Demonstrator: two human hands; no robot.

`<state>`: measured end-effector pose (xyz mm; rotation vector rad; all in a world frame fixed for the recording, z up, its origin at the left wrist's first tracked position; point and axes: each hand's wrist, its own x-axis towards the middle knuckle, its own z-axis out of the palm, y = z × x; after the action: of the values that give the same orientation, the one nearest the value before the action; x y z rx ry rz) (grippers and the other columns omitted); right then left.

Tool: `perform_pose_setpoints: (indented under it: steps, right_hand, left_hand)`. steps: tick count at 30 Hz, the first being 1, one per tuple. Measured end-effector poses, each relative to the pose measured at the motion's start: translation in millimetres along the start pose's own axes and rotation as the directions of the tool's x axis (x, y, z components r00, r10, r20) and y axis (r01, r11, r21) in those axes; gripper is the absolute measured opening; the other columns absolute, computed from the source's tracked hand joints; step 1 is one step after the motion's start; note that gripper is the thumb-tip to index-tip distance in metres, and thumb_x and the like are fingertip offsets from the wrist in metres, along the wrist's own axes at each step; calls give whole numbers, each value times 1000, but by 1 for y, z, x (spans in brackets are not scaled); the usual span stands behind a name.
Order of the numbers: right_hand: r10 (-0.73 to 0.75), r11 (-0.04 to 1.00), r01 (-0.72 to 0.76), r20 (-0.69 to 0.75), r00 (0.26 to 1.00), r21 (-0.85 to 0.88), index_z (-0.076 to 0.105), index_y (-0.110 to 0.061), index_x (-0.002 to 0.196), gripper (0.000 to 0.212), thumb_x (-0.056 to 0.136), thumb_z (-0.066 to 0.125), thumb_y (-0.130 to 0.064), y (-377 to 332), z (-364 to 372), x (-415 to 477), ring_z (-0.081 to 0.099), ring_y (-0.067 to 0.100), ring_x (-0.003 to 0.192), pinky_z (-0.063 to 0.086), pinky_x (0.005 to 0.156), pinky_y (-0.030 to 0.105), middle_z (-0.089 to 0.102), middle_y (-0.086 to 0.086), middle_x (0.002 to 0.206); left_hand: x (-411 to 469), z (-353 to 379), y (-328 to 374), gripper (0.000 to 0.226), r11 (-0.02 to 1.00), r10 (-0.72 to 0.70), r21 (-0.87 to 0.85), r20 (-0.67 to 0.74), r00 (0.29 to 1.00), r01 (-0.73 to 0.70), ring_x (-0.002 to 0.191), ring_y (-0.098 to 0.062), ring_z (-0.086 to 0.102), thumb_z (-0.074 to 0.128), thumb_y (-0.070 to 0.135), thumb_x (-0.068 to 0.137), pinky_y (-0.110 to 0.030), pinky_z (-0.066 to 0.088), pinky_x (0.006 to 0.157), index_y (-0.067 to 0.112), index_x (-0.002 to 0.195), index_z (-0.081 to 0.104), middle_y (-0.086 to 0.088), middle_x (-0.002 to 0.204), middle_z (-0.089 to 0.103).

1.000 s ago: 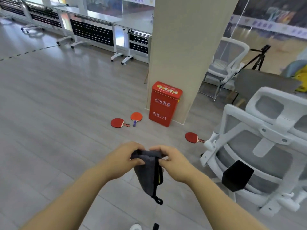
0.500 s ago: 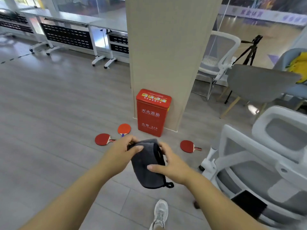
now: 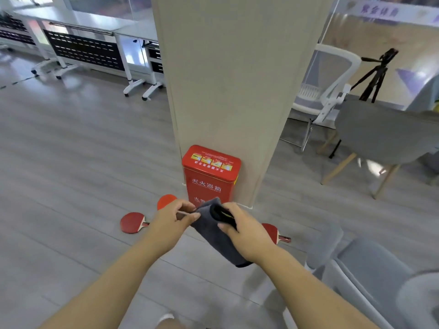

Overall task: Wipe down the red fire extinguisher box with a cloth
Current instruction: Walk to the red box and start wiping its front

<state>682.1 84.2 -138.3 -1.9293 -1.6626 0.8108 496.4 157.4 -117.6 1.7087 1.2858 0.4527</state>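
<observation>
Holding a dark grey cloth (image 3: 215,236) out in front with both hands: left hand (image 3: 172,220) pinching its upper left edge between closed fingers (image 3: 190,216), right hand (image 3: 244,230) gripping the right side, thumb pressing on top, the other fingers hiding under the fabric. Hanging in mid-air, well short of the red fire extinguisher box (image 3: 210,176), touching nothing else. Box standing upright on the grey floor (image 3: 71,162) against the foot of a beige pillar (image 3: 228,79), its lower front hiding behind the cloth, white lettering there only partly showing. Counting three red table tennis paddles on the floor: one (image 3: 131,222) lying fully in view left of the box, one (image 3: 166,201) peeking out above the left hand, one (image 3: 275,232) half hiding behind the right wrist. Blurring at lower right, a white-framed chair (image 3: 370,281), cut off by the edge. Showing at the bottom edge, a sliver of a shoe, too cropped for detail.
</observation>
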Motion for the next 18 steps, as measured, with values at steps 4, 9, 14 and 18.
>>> perform_pose_setpoints:
  steps: [4, 9, 14, 18]
  right_hand:
    - [93, 992, -90, 29, 995, -85, 42, -34, 127, 32, 96, 47, -39, 22, -4, 46, 55, 18, 99, 48, 82, 37, 56, -6, 117]
    - [208, 964, -199, 33, 978, -176, 45, -36, 128, 34, 95, 49, -41, 45, -11, 114, 57, 19, 101, 50, 80, 37, 57, -6, 118]
    - [354, 913, -349, -14, 935, -209, 45, -35, 129, 37, 93, 51, -39, 62, -17, 195, 56, 21, 108, 49, 83, 37, 54, -5, 125]
    - [436, 872, -426, -14, 900, -241, 43, -33, 131, 39, 93, 52, -36, 71, -19, 255, 55, 21, 110, 48, 83, 36, 51, -4, 129]
  left_hand:
    - [55, -5, -20, 9, 994, -40, 104, 20, 999, 37, 87, -6, 60, 65, 33, 86, -24, 49, 76, 31, 90, 57, 10, 96, 63]
    - [141, -22, -41, 11, 972, -72, 231, 150, 986, 36, 80, -6, 60, 64, 37, 86, -13, 40, 64, 30, 90, 57, 11, 87, 62]
    - [244, -41, -52, 15, 956, -83, 292, 219, 972, 16, 71, -11, 56, 64, 35, 86, -21, 42, 55, 20, 87, 62, 7, 81, 61]
    - [319, -55, -68, 15, 919, -124, 394, 322, 938, -14, 75, -12, 57, 60, 40, 87, -25, 44, 55, 24, 86, 58, 6, 83, 62]
